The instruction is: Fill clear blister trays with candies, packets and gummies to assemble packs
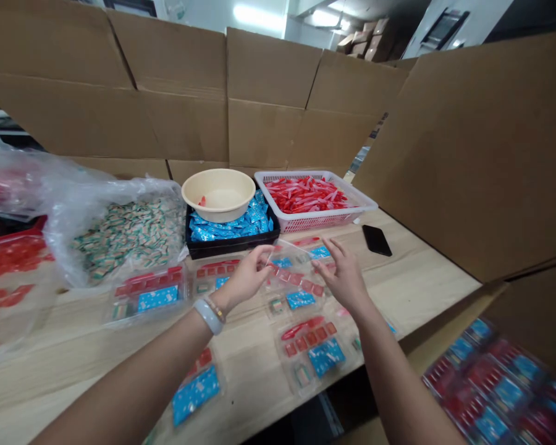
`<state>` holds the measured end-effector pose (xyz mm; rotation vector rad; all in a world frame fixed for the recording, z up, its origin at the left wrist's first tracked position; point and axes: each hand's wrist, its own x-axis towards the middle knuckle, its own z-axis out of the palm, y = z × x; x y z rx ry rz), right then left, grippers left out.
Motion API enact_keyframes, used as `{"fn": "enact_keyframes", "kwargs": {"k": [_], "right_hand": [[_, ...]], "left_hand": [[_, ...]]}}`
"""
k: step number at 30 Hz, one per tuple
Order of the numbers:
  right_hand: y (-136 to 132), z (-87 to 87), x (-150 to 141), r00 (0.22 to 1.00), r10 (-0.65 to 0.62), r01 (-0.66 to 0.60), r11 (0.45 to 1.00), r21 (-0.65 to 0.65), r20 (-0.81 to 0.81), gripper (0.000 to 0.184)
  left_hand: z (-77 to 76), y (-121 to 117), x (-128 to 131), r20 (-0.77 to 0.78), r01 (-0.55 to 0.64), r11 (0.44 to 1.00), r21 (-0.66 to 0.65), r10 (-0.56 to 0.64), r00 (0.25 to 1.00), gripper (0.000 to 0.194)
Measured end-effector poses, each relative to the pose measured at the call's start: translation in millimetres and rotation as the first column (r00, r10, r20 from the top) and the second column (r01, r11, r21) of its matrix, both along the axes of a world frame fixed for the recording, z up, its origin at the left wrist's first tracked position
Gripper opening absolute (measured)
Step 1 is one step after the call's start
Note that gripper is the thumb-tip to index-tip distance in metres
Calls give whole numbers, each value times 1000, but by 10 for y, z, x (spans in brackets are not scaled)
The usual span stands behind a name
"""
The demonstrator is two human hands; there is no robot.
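Observation:
My left hand (248, 278) is closed, thumb and fingertips pinching the edge of a clear plastic cover (293, 252). Opposite it, my right hand (343, 277) has its fingers apart, close to the cover's other edge; whether a fingertip touches it I cannot tell. Beneath both hands lies a clear blister tray with a row of red squares and a blue packet (300, 300). Nearer to me is another filled tray (312, 352), holding a red stick-like piece, red squares, a blue packet and a small striped piece. My left forearm partly covers one more tray (197, 392).
A white basket (306, 221) of red-pink pieces and a black crate (231, 247) of blue packets, topped by a cream basin (219, 213), stand behind. Left is a plastic bag (60, 247) of small striped pieces. A phone (377, 240) lies right; packed trays (500, 389) fill a box below.

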<state>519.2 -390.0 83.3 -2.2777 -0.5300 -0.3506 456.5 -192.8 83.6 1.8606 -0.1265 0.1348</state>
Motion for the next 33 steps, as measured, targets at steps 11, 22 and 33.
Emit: {"fn": "enact_keyframes", "kwargs": {"k": [11,22,33], "right_hand": [[178,-333,-90,868,97,355,563,746,-486,38],[30,-645,-130,906,-347,206,862,-463,-244,24],[194,-723,-34,896,-277,81,871,-485,-347,31]], "left_hand": [[-198,-129,-192,-353,-159,984,-84,119,928,35],[-849,-211,118,-359,-461,887,-21,423,832,37],[-857,-433,-89,-425,-569,822,-21,508,749,9]]}}
